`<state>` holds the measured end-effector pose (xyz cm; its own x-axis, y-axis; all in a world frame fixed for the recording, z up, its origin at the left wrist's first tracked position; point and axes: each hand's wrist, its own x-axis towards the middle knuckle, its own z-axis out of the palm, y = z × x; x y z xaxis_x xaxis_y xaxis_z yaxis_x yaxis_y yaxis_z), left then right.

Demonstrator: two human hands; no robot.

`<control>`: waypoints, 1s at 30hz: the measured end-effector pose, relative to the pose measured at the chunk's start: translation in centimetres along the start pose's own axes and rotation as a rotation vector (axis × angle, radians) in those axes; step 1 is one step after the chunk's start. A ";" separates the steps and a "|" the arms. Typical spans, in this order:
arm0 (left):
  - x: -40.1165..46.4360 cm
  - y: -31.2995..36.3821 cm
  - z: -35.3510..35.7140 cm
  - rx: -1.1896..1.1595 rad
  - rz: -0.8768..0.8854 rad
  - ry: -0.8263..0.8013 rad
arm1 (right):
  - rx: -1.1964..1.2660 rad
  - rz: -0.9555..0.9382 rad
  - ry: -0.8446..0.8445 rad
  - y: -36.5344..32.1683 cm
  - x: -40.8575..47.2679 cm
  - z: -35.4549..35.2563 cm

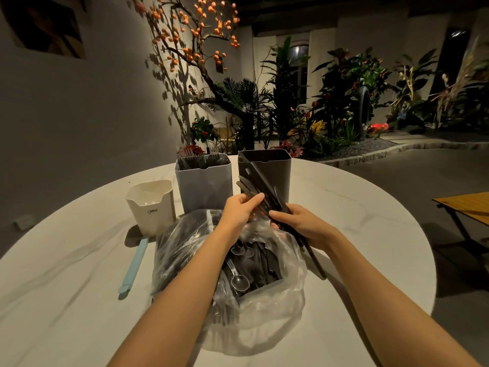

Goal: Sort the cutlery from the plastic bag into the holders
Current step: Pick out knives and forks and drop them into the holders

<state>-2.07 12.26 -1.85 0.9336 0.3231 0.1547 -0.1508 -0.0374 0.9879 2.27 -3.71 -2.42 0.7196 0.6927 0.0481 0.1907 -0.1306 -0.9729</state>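
A clear plastic bag (275,308) sits in front of me on the round table, full of black cutlery and a few clear spoons (238,280). Above it, both hands hold a bundle of black knives (260,192) slanting up toward the dark holder (277,173). My right hand (301,225) grips the bundle near its lower half; my left hand (242,210) curls its fingers round the upper part. A grey holder (203,186) behind the bag stands full of black forks. A white holder (152,207) stands at the left with something clear inside.
A light blue stick-like utensil (133,268) lies on the white marble table (357,213) left of the bag. A wooden folding table (465,205) stands off to the right. Plants and a tree with orange fruit fill the background.
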 end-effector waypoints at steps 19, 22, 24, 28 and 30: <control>-0.3 0.8 -0.5 -0.337 -0.039 0.108 | -0.276 -0.049 -0.058 -0.4 -1.1 -0.2; -0.2 0.8 -0.7 -0.313 -0.003 0.109 | -0.318 -0.035 -0.047 -0.5 -1.2 -0.4; -0.2 0.8 -0.7 -0.286 0.020 0.110 | -0.349 -0.020 -0.037 -0.5 -1.2 -0.5; -0.3 1.0 -0.7 -0.253 0.014 0.112 | -0.357 0.029 -0.011 -0.6 -1.3 -0.6; -0.5 1.1 -0.7 -0.257 -0.001 0.110 | -0.363 0.038 -0.002 -0.5 -1.3 -0.6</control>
<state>-2.91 12.70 -0.83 0.8948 0.4246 0.1377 -0.2408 0.1996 0.9498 1.64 -5.00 -1.85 0.7297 0.6837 0.0126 0.3886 -0.3994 -0.8303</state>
